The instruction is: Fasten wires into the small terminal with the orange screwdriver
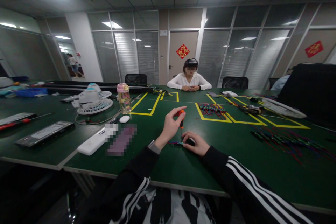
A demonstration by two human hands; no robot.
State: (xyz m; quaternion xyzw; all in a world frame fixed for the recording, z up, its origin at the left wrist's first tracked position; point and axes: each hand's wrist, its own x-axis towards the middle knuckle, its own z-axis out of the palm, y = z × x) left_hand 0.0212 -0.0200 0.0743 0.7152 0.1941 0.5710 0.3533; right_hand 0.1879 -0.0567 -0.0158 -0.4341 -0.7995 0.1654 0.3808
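Observation:
My left hand (172, 123) grips the orange and black handle of a screwdriver (181, 124), which stands upright with its thin shaft pointing down. Below it, the tip meets a small green circuit board (179, 143) lying on the table, with red and blue wires running off to the left. From the right side, my right hand (196, 143) pinches the board's end between thumb and fingers. A small black object (190, 141) shows under that palm; its kind I cannot tell.
Wired boards (212, 109) lie in a yellow-taped area, with another bundle (288, 141) at right. Left are a bottle (124, 98), a white fan (96, 102), a white power bank (94, 141) and a metal drive (47, 133). A person (189, 78) sits opposite.

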